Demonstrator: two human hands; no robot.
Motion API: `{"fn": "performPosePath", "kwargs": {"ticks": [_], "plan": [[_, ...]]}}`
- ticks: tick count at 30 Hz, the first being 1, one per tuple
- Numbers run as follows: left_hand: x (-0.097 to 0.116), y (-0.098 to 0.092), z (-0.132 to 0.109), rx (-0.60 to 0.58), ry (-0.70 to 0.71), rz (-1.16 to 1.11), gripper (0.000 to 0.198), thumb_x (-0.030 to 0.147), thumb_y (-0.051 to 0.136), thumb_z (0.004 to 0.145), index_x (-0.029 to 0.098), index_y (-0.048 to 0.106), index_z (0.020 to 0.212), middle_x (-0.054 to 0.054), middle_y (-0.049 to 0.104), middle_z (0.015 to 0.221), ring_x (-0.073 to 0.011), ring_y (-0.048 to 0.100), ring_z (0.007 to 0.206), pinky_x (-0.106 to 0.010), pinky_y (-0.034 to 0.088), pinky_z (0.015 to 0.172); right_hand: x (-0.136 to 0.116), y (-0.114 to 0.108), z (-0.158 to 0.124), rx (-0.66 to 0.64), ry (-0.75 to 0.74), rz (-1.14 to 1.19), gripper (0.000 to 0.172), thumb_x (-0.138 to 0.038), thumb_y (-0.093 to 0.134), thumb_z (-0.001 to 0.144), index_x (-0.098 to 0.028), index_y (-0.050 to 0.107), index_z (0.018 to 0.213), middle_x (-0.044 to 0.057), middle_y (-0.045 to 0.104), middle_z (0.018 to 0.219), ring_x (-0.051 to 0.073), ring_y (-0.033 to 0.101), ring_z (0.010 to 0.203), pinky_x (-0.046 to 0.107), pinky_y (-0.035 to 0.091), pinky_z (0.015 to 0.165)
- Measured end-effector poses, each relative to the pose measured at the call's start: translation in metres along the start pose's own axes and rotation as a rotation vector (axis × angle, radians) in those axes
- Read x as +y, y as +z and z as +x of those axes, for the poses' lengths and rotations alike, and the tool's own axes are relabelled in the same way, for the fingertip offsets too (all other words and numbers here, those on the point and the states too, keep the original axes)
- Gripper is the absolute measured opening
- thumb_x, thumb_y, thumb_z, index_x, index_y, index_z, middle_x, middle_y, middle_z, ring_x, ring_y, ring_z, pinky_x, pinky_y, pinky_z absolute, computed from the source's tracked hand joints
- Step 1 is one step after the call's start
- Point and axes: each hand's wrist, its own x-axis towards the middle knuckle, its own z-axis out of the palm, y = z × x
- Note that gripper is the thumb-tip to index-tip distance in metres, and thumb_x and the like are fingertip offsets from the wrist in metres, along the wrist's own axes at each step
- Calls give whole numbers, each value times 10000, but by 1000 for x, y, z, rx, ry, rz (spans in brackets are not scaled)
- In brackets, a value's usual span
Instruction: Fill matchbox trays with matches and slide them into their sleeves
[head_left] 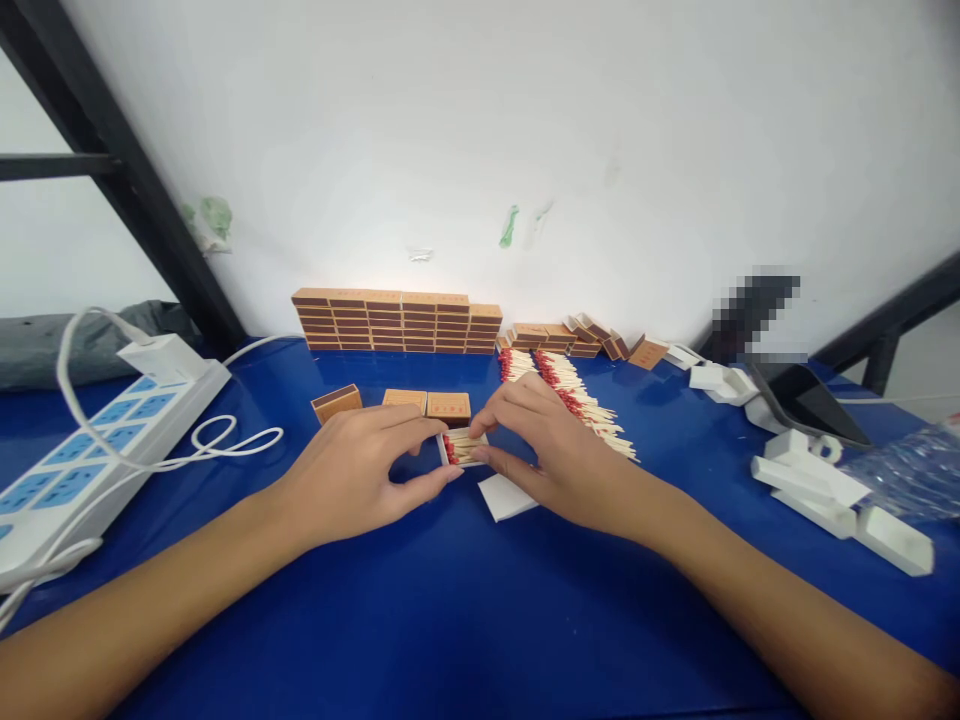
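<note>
A small white matchbox tray [442, 450] filled with red-tipped matches [463, 446] is between my two hands. My left hand [356, 465] pinches its left end between thumb and fingers. At the right end, my right hand [551, 450] is closed with thumb and fingertips on the tray and the match ends. Partly under my right palm lies a white tray piece [504, 497]. Just beyond the hands are an orange-brown matchbox sleeve [336, 402] and two matchboxes [448, 406] side by side. Loose matches [581, 395] lie in two long piles behind my right hand.
Stacked matchboxes [386, 322] line the wall, with tumbled sleeves [592, 332] to their right. A white power strip [112, 430] and cable stand left on the blue table [420, 620]. At right are a dark phone [810, 400], several white trays [810, 480] and a clear plastic bottle [907, 470].
</note>
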Motion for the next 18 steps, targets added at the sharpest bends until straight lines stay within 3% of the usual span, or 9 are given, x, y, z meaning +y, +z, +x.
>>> {"fn": "performPosePath", "kwargs": {"ticks": [5,10,14,18], "plan": [[0,-1,1,21,29,8,284,414,717,998,173,775,1137,-47,771,968,-169,713,746,-297,529,649,12,-3,4,97,2,-36,51,-283,630,1045,-237,645,1062,71,683,1033,262,554,1020,435,466,926],[0,-2,1,22,46,42,289,423,693,1013,161,781,1097,-63,773,979,-206,742,811,-316,557,684,81,-18,4,253,118,-231,124,-281,603,1015,-240,692,939,66,710,889,283,583,925,501,451,938],[0,-3,1,7,43,56,303,421,701,1010,160,785,1139,-67,777,997,-195,744,796,-301,554,662,130,-24,-1,189,209,-328,125,-331,685,951,-225,751,940,104,743,967,318,596,979,509,447,925],[1,-4,1,-7,19,66,300,421,698,1009,164,790,1135,-56,780,994,-185,738,779,-299,550,647,134,-20,0,118,231,-383,176,-374,694,960,-215,769,970,123,718,1023,334,563,1049,510,433,931]]}}
